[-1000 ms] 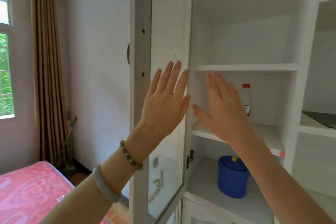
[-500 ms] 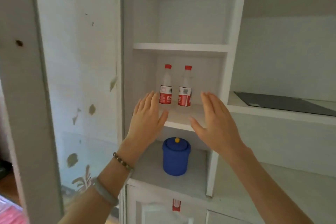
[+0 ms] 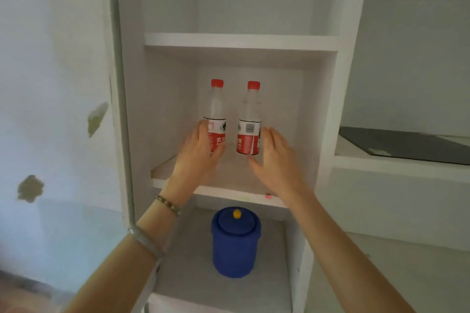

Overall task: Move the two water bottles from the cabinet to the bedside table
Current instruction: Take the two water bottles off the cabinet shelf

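Observation:
Two clear water bottles with red caps and red labels stand upright side by side on the middle shelf [image 3: 229,194] of the white cabinet. My left hand [image 3: 197,154] is open, its fingers at the left side of the left bottle [image 3: 216,109] and partly covering the label. My right hand [image 3: 273,157] is open just right of the right bottle [image 3: 250,114], fingers spread. Whether either hand touches its bottle is unclear through the blur. The bedside table is out of view.
A blue lidded pot [image 3: 235,241] with a yellow knob sits on the shelf below. The open cabinet door [image 3: 58,109] stands at my left. A dark flat panel [image 3: 407,145] lies on the ledge to the right.
Both hands have reached forward into the middle shelf and now flank the two bottles. The view has moved closer to the cabinet.

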Available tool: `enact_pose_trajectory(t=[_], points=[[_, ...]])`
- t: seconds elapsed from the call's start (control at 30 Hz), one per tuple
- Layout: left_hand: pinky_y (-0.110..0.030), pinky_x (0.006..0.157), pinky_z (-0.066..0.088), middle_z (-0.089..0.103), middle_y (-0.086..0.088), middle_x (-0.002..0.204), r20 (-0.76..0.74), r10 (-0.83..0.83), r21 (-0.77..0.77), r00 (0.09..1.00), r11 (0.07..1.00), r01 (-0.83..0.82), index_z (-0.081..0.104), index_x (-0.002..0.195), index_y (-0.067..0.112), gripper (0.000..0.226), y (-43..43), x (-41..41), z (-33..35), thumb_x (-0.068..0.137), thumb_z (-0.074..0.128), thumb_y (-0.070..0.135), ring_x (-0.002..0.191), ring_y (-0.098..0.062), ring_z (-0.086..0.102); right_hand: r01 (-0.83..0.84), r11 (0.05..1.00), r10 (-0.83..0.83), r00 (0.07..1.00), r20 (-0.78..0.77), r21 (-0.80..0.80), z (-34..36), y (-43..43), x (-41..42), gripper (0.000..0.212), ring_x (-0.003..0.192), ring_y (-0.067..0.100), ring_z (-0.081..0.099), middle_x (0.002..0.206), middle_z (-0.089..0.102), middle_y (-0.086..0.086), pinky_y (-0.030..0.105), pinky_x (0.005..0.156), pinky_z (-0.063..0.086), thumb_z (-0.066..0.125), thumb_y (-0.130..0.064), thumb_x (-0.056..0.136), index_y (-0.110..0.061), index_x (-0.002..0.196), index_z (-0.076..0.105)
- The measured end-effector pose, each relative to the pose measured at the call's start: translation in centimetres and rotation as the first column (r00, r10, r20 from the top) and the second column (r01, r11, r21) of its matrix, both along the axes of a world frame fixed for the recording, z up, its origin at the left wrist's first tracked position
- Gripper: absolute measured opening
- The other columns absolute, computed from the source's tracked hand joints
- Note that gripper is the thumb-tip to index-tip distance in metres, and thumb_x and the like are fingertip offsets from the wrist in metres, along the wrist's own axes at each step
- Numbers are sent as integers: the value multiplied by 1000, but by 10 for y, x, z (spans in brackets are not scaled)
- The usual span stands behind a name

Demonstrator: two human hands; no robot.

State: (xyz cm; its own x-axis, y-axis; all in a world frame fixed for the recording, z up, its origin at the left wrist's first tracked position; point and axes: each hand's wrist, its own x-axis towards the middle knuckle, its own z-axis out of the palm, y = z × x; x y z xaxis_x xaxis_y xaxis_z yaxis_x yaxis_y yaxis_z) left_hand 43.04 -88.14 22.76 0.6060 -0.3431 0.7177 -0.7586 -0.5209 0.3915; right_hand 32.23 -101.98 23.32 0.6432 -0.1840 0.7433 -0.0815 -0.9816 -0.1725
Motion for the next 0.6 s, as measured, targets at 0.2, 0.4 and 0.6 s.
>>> enact_pose_trajectory(t=[0.2,0.4,0.6], points=[[-40,97,43,48,-11,131,-145,-105,-193,984,978,76,34,135,9,58,-28,64,10,88,59,32,118,-27,48,-7,984,-3,998,56,179,5,-26,65,53,103,21,54,111,56,6,28,78,46,65,-35,80,-13,123,44],[-34,88,47,51,-4,125,-211,-276,-350,937,917,192,34,131,11,64,-42,94,12,81,69,30,107,-17,55,1,902,-39,996,79,431,12,-36,102,81,105,31,52,116,53,13,49,81,51,71,-40,67,-12,132,32],[-35,87,48,54,-10,126,-332,-240,-339,912,933,123,35,130,8,73,-49,106,7,75,76,33,111,-23,56,-28,757,43,999,-8,653,15,-41,111,72,101,27,59,112,59,11,41,81,52,78,-37,63,-7,116,39]])
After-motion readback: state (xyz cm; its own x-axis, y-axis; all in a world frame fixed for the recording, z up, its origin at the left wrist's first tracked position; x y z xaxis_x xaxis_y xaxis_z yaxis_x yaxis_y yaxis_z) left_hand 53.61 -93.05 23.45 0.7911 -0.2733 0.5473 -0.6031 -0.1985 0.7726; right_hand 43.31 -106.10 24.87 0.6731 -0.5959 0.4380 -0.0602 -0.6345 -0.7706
